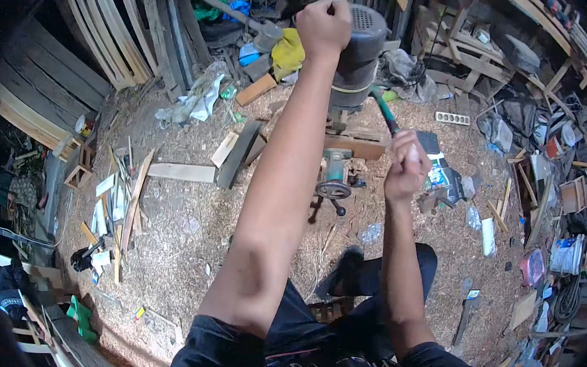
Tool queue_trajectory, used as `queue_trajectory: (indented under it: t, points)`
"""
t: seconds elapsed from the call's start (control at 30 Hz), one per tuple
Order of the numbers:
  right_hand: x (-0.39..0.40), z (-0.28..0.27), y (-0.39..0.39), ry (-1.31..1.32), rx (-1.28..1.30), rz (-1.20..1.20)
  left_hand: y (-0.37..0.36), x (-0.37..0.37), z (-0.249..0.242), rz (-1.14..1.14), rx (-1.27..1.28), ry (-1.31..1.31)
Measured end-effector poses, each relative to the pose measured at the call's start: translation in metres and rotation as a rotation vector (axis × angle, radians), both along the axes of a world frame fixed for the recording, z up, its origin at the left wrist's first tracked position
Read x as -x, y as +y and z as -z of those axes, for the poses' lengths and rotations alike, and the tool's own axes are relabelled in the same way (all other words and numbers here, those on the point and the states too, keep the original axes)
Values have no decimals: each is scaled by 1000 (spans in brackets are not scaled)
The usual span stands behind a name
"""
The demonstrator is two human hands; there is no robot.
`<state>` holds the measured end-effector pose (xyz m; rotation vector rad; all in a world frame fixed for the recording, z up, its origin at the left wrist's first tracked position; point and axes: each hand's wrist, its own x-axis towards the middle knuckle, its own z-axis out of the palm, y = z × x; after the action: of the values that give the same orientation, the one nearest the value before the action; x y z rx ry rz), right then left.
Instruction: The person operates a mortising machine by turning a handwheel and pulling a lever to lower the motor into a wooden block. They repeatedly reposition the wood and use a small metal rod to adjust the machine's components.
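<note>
Wood shavings and sawdust cover the floor (185,251) around you, leaving its middle mostly open, with timber stacked along the left edge and clutter crowding the right. Straight ahead, between your arms, stands the dark machine (360,57), its perforated cap uppermost and a handwheel (333,190) lower down towards you. A long pale board (183,172) lies to its left, its end meeting a dark block (238,155). A white power strip (452,118) lies to the right of the machine. At the right edge you have a wooden box (573,196) and a pink basket (534,267); their contents are too small to tell. Your left hand (324,26) is curled closed at the cap's left edge; what it grips, you cannot tell. Your right hand (409,159) is closed around the green lever (383,110) angling from the machine's right side.
</note>
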<state>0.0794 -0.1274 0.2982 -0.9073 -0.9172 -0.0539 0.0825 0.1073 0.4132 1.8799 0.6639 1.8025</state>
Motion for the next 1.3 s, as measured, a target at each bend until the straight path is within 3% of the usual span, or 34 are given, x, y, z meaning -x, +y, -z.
queue_trajectory:
  t: [0.07,0.3,0.33,0.37,0.43,0.53,0.63,0.77,0.87,0.97,1.0,1.03,1.07,1.1,1.13,1.2,1.3]
  points:
    - [-3,-17,2,114,106,-17,2,-5,-2,-14,34,10]
    - [-84,-135,93,96,128,37,4,-2,-22,27,42,12]
    - [-101,-140,110,22,112,39,5,-2,-24,36,50,5]
    - [-110,-147,138,10,29,253,5,-3,-27,46,60,5]
    - [-147,-159,160,-129,133,247,13,-6,-28,15,79,35]
    - [-192,-172,199,-249,285,470,6,0,-37,85,106,58]
    - [-243,-158,238,-346,498,526,12,-3,-34,109,87,36]
    - [-232,-142,233,-132,492,261,7,-1,-36,165,89,-10]
    - [-246,-83,244,-373,40,638,2,2,-44,182,85,-16]
    - [-132,-20,148,26,295,475,3,1,-40,161,86,-37]
    - [-128,47,132,-49,308,530,2,1,-40,160,81,-40]
    - [-91,82,99,-1,553,507,3,1,-42,158,74,-47]
    - [-61,138,75,26,589,433,2,1,-40,157,73,-46]
    - [-38,190,51,150,750,164,2,1,-41,170,75,-48]
    - [-11,236,26,-238,950,352,3,1,-43,183,73,-53]
    - [30,249,-9,-153,1145,24,1,2,-40,188,84,-42]
    - [43,274,-13,-218,1350,56,-1,4,-41,162,89,-29]
